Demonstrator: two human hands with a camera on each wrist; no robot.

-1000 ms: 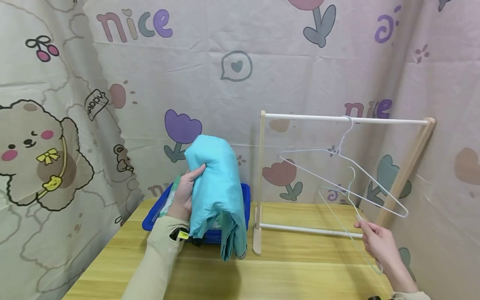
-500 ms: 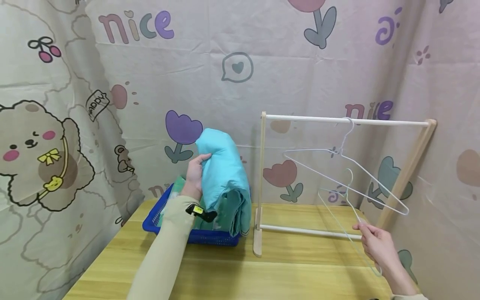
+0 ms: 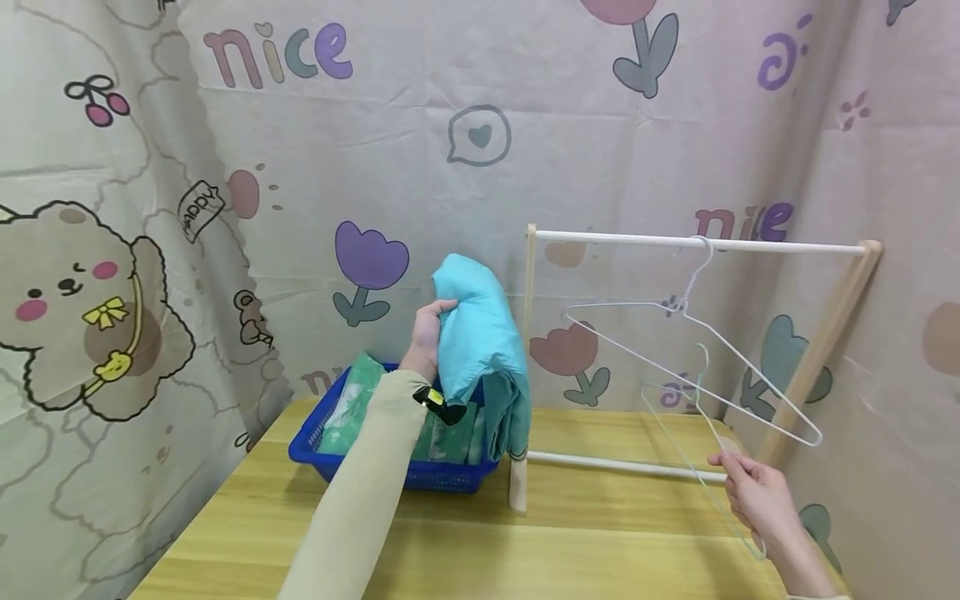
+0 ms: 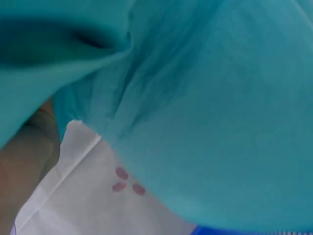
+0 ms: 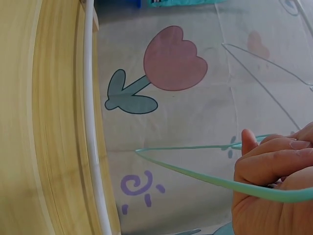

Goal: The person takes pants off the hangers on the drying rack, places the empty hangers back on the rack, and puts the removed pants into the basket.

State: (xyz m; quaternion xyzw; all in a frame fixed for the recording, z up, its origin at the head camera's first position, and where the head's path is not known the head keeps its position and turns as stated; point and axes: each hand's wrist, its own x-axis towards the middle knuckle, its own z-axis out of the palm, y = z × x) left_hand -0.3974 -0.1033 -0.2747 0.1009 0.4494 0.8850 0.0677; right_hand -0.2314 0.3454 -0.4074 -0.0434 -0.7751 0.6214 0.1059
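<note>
My left hand (image 3: pixel 426 335) grips a folded turquoise cloth (image 3: pixel 480 325), thumb on its near face, in front of the rack's left post. The cloth's lower end hangs loose in folds. In the left wrist view the turquoise cloth (image 4: pixel 220 122) fills most of the picture, hiding the fingers. At the right, my right hand (image 3: pixel 757 497) pinches a pale green wire hanger by one shoulder, its hook pointing up. The right wrist view shows that green hanger (image 5: pixel 220 181) running past the curled fingers. A white wire hanger (image 3: pixel 688 292) hangs from the rack's top rail.
A blue plastic basket (image 3: pixel 303 451) stands on the wooden table (image 3: pixel 450 550), with green-and-white cloth (image 3: pixel 356 404) inside. The rack's white top rail (image 3: pixel 622 240) spans two wooden posts, with a lower bar (image 3: pixel 622 463) near the table. Printed curtains close off the back and sides.
My left hand has carried the turquoise cloth to the right, from over the basket toward the rack's left post, uncovering more of the basket. The right hand and green hanger have barely moved.
</note>
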